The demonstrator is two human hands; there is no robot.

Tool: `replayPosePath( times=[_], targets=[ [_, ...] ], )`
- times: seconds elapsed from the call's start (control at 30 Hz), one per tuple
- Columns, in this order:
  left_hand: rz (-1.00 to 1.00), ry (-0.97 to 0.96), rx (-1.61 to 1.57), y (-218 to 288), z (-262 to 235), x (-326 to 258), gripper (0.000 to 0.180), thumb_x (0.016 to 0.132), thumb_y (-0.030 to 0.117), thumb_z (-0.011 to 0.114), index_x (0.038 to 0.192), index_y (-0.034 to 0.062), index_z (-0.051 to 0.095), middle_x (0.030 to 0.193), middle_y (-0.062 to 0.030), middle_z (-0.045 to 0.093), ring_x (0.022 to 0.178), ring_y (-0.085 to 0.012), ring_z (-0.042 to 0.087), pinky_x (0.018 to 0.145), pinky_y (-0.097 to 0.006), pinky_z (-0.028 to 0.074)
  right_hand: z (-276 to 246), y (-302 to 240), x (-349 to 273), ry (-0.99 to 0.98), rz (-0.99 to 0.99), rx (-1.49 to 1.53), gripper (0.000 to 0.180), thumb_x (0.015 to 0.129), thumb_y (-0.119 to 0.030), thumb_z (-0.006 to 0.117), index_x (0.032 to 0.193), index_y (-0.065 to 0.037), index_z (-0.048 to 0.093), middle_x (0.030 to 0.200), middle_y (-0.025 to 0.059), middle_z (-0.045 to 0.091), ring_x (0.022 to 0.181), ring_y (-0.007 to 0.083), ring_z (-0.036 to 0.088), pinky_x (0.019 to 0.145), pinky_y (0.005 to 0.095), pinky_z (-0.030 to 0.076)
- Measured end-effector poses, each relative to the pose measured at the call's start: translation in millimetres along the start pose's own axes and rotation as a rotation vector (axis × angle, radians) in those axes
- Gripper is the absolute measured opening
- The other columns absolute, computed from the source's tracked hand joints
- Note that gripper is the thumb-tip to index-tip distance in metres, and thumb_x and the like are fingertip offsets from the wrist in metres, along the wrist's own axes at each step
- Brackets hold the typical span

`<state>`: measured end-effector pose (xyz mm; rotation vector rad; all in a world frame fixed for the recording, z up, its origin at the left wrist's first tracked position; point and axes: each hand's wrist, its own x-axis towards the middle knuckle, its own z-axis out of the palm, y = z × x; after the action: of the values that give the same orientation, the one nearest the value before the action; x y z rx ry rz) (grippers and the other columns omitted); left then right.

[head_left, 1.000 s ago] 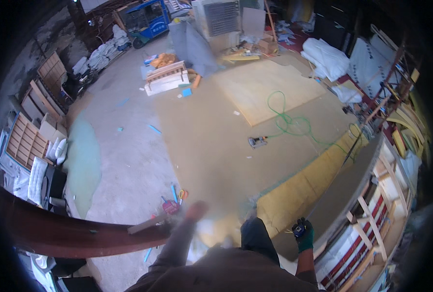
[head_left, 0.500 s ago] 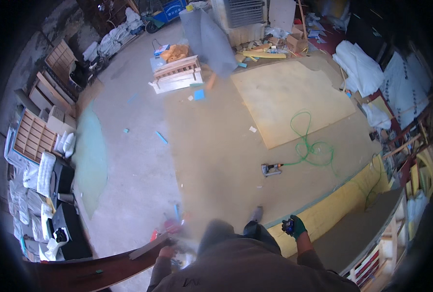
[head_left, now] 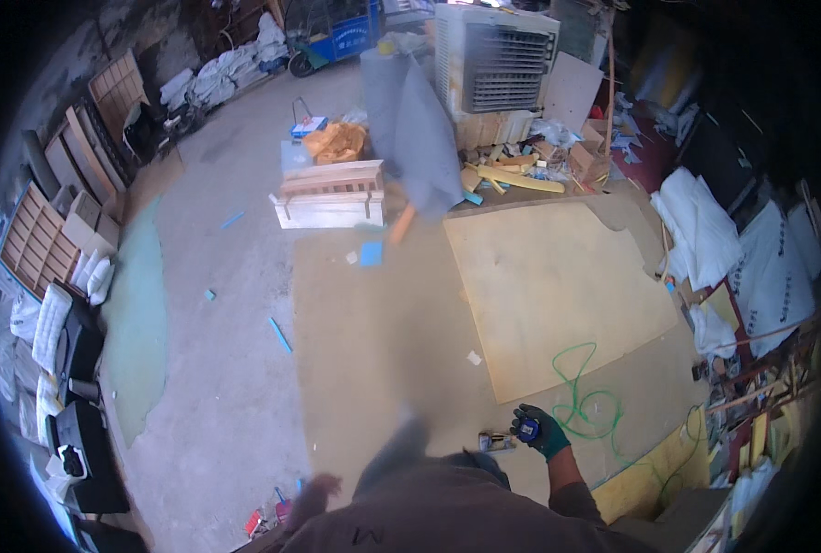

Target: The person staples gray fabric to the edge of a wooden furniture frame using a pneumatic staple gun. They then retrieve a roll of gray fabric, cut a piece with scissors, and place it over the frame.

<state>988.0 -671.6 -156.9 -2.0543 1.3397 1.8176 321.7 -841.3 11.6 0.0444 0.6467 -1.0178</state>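
Sitting within the right hand [head_left: 548,438]: 1 tape measure [head_left: 528,427].

We note grey, scuffed concrete floor [head_left: 226,387] under dim, cool light, with a mottled grey wall [head_left: 157,41] far left. Slatted wooden panels [head_left: 37,238] and black blocky pieces [head_left: 92,475] crowd our left; at the far end we log a boxy air cooler [head_left: 507,74], right of a blue vehicle [head_left: 336,41].
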Motion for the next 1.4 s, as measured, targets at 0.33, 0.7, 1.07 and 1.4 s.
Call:
replayPosePath(
  times=[0.33,0.7,1.07,1.4],
  targets=[
    [0.680,0.712,-0.379,461,-388,102,0.028,0.102,0.024,0.062,0.111,-0.0011,0.071,0.094,-0.0071,0.075,0.086,-0.0164,0.067,0.081,-0.032,0.055,-37,-132,135,0.499,0.101,-0.049,0.022,0.101,-0.031,0.063,0.105,-0.009,0.065,0.099,0.0143,0.073,0.077,0.0325,0.069,0.068,0.0488,0.058],
    [0.033,0.159,-0.156,380,-284,248,0.033,0.099,0.036,0.064,0.106,0.0055,0.074,0.094,-0.0111,0.077,0.079,-0.0233,0.074,0.072,-0.044,0.058,70,-431,545,0.411,0.319,-0.263,0.024,0.101,-0.033,0.066,0.108,-0.010,0.065,0.107,0.0152,0.073,0.087,0.0345,0.071,0.077,0.0515,0.060],
    [-0.185,0.112,-0.416,532,-385,368,0.031,0.103,0.032,0.061,0.113,0.0048,0.071,0.096,-0.0089,0.076,0.080,-0.0170,0.072,0.067,-0.033,0.053,400,-543,940,0.193,0.166,-0.875,0.054,0.099,-0.052,0.066,0.131,-0.009,0.059,0.108,0.0139,0.073,0.076,0.0267,0.074,0.067,0.0418,0.063],
    [0.080,0.767,-0.913,735,-669,429,0.032,0.104,0.032,0.061,0.116,0.0028,0.070,0.097,-0.0080,0.076,0.082,-0.0137,0.070,0.067,-0.028,0.052,439,-544,1135,0.315,0.364,-1.165,0.068,0.091,-0.059,0.076,0.124,0.000,0.062,0.100,0.0152,0.070,0.072,0.0284,0.073,0.062,0.0469,0.063]
  ],
)
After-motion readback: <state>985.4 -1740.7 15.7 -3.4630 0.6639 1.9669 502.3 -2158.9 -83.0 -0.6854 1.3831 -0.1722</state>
